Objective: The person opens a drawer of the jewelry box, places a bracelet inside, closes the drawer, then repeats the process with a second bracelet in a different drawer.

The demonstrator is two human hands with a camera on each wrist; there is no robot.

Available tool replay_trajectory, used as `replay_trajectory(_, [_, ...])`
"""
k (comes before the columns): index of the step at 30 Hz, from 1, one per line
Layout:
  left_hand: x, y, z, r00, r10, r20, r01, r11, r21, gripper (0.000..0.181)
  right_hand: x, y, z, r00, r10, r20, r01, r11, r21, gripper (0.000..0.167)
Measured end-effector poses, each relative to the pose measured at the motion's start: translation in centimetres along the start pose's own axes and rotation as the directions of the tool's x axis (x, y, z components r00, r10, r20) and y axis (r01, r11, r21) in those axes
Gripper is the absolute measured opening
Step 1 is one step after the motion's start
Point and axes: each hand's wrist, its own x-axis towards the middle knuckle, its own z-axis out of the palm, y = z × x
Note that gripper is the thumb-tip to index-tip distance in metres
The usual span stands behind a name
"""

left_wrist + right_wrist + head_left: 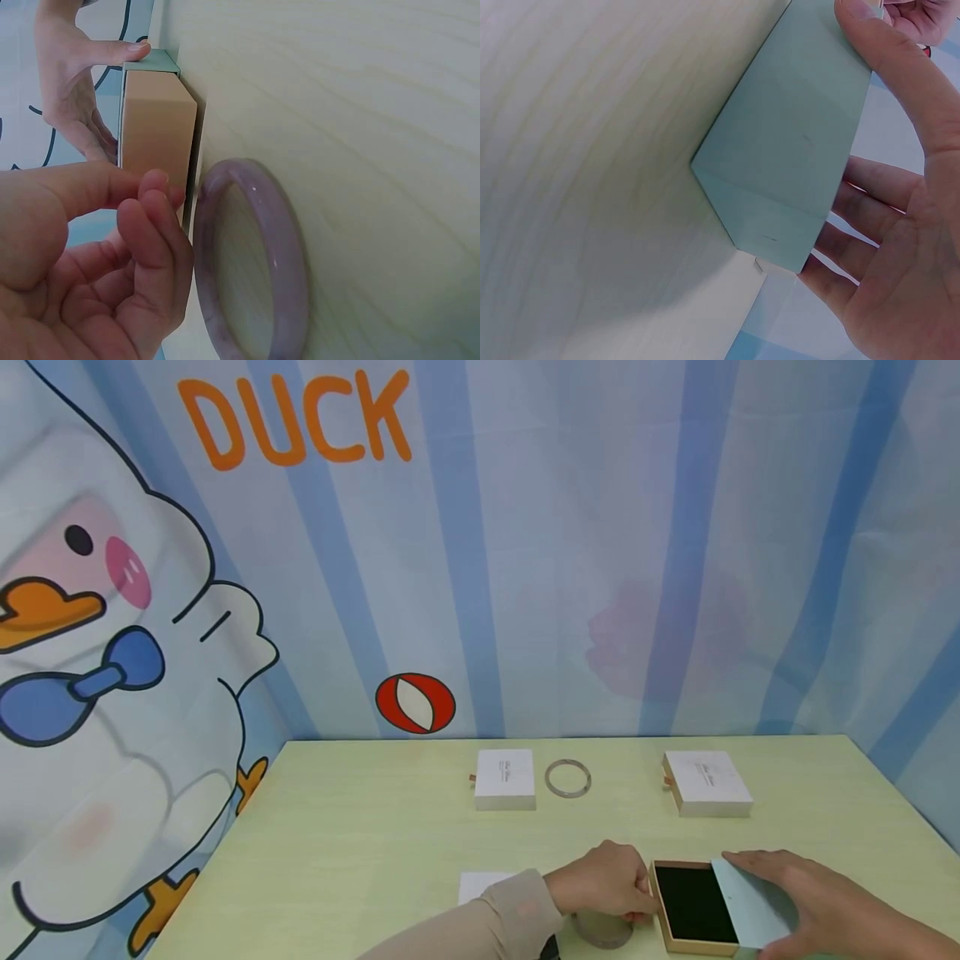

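A slide-out jewellery box lies at the front right in the head view, its tan drawer [697, 947] with black lining partly out of a mint green sleeve [753, 902]. My right hand [825, 897] grips the sleeve, thumb on one side and fingers on the other, as the right wrist view shows on the sleeve [780, 112]. At the drawer's left end, the thumb and index finger of my left hand [600, 881] pinch together; what lies between them is hidden. Beneath that hand lies a pale purple bangle [289, 262], flat on the table.
Two white boxes [505, 781] [708, 783] with small tabs stand at the back, with another bangle [551, 777] beside the left one. A white item [480, 885] and a black one [551, 950] show partly behind my left sleeve. A printed curtain [555, 568] hangs behind the table.
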Motion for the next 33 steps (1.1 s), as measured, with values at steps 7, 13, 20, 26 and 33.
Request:
replay_trajectory(7, [0.08,-0.08,0.07,1.0,0.0,-0.003,0.0,1.0,0.023,0.037,0.1,-0.23,-0.16,0.999,0.034,0.003,-0.034,0.999,0.012,0.105])
replay_trajectory(13, [-0.04,-0.13,0.02,1.0,-0.005,0.014,0.005,1.0,-0.019,0.036,0.07,-0.34,-0.22,1.0,0.027,0.002,-0.027,0.999,0.021,0.106])
replay_trajectory(20, [-0.25,-0.05,-0.03,1.0,-0.021,0.014,0.021,1.0,-0.023,0.034,-0.04,-0.08,-0.21,1.0,-0.016,0.007,0.016,1.0,0.003,0.106])
replay_trajectory(26, [-0.41,-0.03,-0.08,0.999,-0.032,0.014,0.032,0.999,-0.033,0.033,-0.15,0.16,-0.19,0.999,-0.05,0.009,0.05,0.999,-0.01,0.107])
replay_trajectory(33, [-0.42,-0.22,-0.1,1.0,-0.021,0.021,0.022,0.999,-0.049,0.035,-0.02,-0.06,-0.19,1.0,-0.008,0.004,0.008,1.0,0.025,0.107])
